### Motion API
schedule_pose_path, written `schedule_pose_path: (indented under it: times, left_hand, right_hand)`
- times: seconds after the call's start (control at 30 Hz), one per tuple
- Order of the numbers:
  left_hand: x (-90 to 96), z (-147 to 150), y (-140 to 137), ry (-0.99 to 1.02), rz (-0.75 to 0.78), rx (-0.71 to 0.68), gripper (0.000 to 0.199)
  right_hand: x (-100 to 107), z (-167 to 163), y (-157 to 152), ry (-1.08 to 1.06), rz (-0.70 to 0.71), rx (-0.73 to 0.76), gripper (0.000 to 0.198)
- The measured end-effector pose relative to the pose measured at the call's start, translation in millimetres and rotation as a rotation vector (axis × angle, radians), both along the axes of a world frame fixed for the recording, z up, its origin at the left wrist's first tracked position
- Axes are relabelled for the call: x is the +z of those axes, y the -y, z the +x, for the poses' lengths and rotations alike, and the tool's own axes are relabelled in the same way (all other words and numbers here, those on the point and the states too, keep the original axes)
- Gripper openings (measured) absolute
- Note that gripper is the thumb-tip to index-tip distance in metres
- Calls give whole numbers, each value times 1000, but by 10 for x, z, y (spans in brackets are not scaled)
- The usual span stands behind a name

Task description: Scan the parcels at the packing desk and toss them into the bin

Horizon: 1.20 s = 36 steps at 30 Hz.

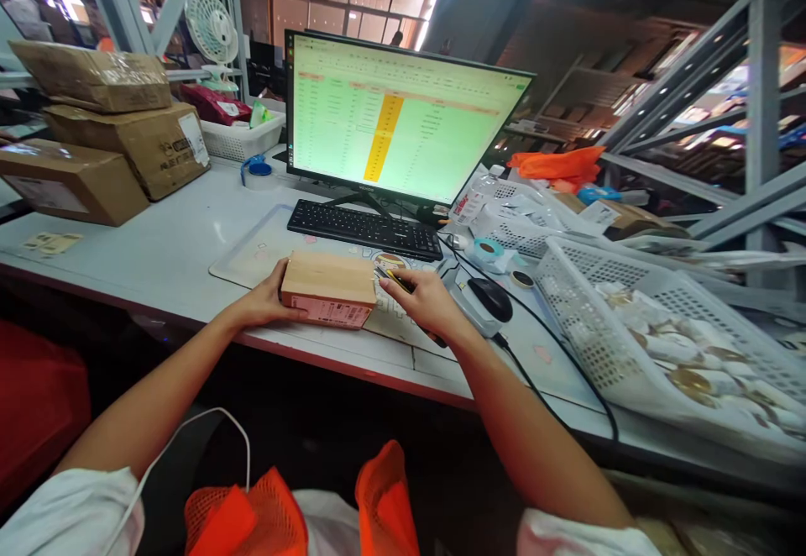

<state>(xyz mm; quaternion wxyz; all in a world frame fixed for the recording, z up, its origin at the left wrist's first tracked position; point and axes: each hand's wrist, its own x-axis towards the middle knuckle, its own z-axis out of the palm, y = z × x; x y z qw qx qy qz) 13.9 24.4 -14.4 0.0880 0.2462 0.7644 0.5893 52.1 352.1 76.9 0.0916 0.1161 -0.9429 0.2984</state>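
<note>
A small cardboard box (331, 277) with a printed label on its front side sits on the desk mat (252, 255), near the desk's front edge. My left hand (269, 294) is closed around the box's left end, thumb along the front. In my right hand (423, 300) is a utility knife (403, 281), yellow and black, its tip at the box's right end. Whether the blade has entered the cardboard is too small to tell. A black keyboard (363, 228) lies just behind the box, under the monitor (403, 119), which shows a spreadsheet.
To my right are a black mouse (489, 298), tape rolls (489, 251) and a white basket (585, 321) holding many rolls. Cables run along the mat there. Stacked cartons (126, 149) stand at the left. Behind them are a blue tape roll (257, 171) and a fan (212, 27).
</note>
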Motion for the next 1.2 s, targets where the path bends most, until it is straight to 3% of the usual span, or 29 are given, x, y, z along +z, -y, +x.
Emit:
schedule_pose_path:
  times: [0.3,0.37,0.43,0.5,0.6,0.7,0.8,1.07,1.2]
  left_hand:
    - [17,0,-19,-22,-13,-7,115]
    - [12,-7,-18,-11,2,-18,114]
    - [6,-15,-15,-4,14,-30,115]
    - [1,-21,-12,-16,21,-35,118]
    - [-5,-27,-13,-34,15,-18,120]
    - [-13,-40,-20,-18,-9,8,122]
    - [-19,-56,-21,-30,-15,17,120]
    - [20,-31,-8,-49,-7,-3,118]
    - [46,-27,-25,-42,36,-29,121]
  right_hand:
    - [81,557,-123,61,52,133,40]
    - [190,554,-179,-8,156,138,40]
    - [382,479,-105,-123,349,115,39]
    - [608,349,150,-189,576,129,37]
    - [866,100,766,-124,845,300,34]
    - [950,-125,1322,-83,989,442,32]
    - [928,-250,1574,-91,1037,490,32]
    - [870,-205,1308,-83,1068,536,30]
    - [960,-53,1011,23,1126,442,31]
